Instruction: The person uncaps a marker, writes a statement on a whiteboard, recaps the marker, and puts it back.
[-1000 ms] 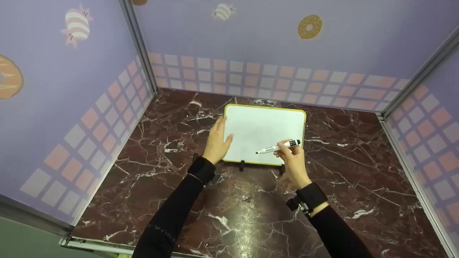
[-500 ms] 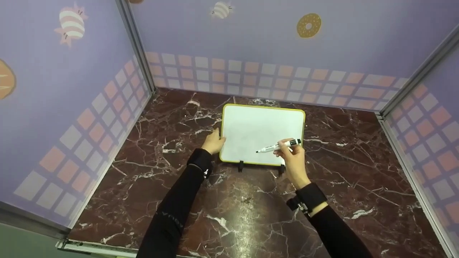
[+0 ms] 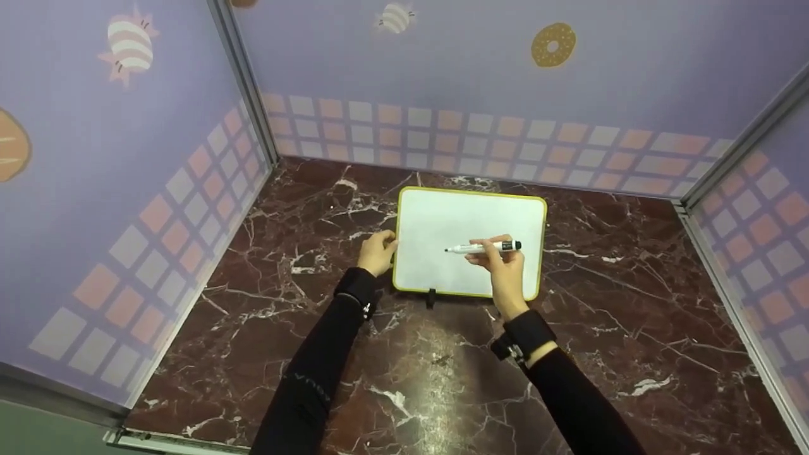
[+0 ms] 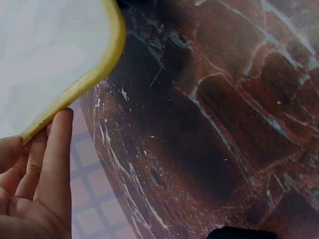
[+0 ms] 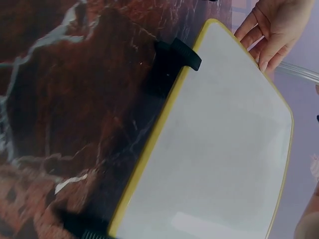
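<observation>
A blank whiteboard (image 3: pixel 436 221) with a yellow frame leans back on a stand with black feet (image 5: pixel 184 54). At its left edge is my left hand (image 3: pixel 377 253); in the left wrist view that hand (image 4: pixel 47 179) has its thumb at the front of the frame and fingers behind it, pinching the edge. My right hand (image 3: pixel 505 278) holds a white marker (image 3: pixel 464 249) in front of the board, dark tip pointing left and a black cap at the rear end. Only a sliver of the right hand (image 5: pixel 309 219) enters the right wrist view, where the marker is out of sight.
The board stands on a dark red marbled tabletop (image 3: pixel 303 341). Purple panels with pink and white squares form a back wall (image 3: pixel 468 63), a left wall (image 3: pixel 76 189) and a right wall (image 3: pixel 784 208) around it.
My left hand has slid down the board's left edge, its spread fingers now bent around the frame. The right hand has carried the marker slightly up and left across the board.
</observation>
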Available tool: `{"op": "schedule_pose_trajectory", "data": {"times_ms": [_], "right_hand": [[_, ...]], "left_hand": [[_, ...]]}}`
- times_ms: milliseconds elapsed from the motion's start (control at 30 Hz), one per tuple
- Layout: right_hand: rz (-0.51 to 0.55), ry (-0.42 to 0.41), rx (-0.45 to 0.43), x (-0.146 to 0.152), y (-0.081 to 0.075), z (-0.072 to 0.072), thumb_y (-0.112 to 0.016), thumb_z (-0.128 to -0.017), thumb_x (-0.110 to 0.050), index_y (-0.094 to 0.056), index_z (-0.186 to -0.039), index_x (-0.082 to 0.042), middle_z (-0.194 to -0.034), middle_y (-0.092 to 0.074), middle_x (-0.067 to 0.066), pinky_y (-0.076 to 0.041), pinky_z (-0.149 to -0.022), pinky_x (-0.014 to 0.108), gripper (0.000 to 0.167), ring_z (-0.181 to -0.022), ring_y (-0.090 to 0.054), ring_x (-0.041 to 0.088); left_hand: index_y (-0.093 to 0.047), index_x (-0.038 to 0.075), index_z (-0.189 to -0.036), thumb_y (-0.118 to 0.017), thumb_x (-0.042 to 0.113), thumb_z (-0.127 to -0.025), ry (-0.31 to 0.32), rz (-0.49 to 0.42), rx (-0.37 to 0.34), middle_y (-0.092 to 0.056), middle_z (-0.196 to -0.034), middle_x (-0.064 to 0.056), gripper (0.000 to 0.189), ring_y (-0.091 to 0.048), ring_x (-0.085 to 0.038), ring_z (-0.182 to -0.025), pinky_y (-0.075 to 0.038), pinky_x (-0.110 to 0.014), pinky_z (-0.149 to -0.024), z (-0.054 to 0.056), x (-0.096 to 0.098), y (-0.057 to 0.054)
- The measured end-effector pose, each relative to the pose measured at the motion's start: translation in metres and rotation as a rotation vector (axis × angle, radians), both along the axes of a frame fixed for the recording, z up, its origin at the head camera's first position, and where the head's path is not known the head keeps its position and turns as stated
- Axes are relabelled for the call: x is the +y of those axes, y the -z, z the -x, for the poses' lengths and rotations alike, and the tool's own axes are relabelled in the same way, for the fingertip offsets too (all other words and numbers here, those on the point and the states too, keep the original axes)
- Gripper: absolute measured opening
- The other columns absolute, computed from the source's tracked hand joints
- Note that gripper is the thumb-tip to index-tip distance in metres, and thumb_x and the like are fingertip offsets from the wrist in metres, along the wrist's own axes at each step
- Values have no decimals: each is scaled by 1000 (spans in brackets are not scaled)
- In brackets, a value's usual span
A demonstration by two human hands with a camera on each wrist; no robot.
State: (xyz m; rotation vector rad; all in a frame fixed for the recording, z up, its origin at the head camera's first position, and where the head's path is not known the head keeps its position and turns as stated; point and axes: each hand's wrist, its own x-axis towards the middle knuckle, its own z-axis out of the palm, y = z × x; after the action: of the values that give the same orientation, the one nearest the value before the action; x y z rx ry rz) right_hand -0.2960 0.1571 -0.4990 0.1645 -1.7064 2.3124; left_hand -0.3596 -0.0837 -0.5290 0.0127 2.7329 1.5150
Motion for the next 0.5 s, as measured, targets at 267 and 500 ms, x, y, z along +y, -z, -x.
{"op": "schedule_pose_trajectory", "data": {"times_ms": [267,500], "right_hand": [[-87,-24,54,-31,7,27,-64,-95,-2,-63,-104,15,-112,-63,34,-61,-83,31,20,-80,-72,15],[-190,-30,123,-54,8,30,-67,-88,9,-62,-96,19,-108,-65,38,-62,-80,28,14,-81,-74,22]], "left_hand": [[-64,-1,-120,-56,14,-101,-23,-39,-27,-69,-107,-22,25,-70,-35,-94,-64,-34,-70,-6,4,-7],[-64,-1,-118,-56,12,-101,-24,-15,-18,-70,-105,-22,23,-71,-36,-92,-63,-30,-65,-2,0,-3]]}}
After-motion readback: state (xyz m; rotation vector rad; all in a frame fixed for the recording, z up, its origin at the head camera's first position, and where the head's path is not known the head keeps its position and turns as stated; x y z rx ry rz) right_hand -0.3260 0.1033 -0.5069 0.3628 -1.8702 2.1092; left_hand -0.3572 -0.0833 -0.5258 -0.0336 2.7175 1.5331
